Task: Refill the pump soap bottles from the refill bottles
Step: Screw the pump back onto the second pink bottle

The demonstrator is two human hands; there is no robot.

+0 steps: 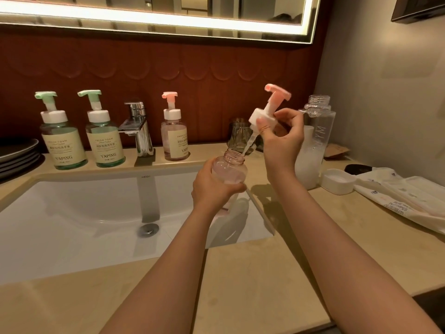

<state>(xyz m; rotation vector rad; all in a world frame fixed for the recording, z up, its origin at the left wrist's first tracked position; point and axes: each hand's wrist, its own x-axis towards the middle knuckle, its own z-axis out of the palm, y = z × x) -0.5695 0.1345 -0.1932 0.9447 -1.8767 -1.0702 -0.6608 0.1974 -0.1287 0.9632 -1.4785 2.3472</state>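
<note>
My left hand (214, 189) grips an uncapped pink pump bottle (232, 168) over the sink's right edge. Above it, my right hand (281, 136) pinches the bottle's pink-and-white pump head (267, 109), tilted, with its dip tube tip just at the bottle's mouth. A tall clear refill bottle (315, 141), open and about half full of white liquid, stands right behind my right hand. Its white cap (338, 180) lies on the counter beside it. Two green pump bottles (61, 138) (104, 136) and another pink pump bottle (174, 133) stand along the back ledge.
A chrome faucet (139, 128) rises behind the white sink (79, 213). Stacked dark plates (18, 153) sit at far left. A glass tumbler (239, 136) stands behind the held bottle. A wipes packet (404, 201) and a dark object (357, 168) lie at right.
</note>
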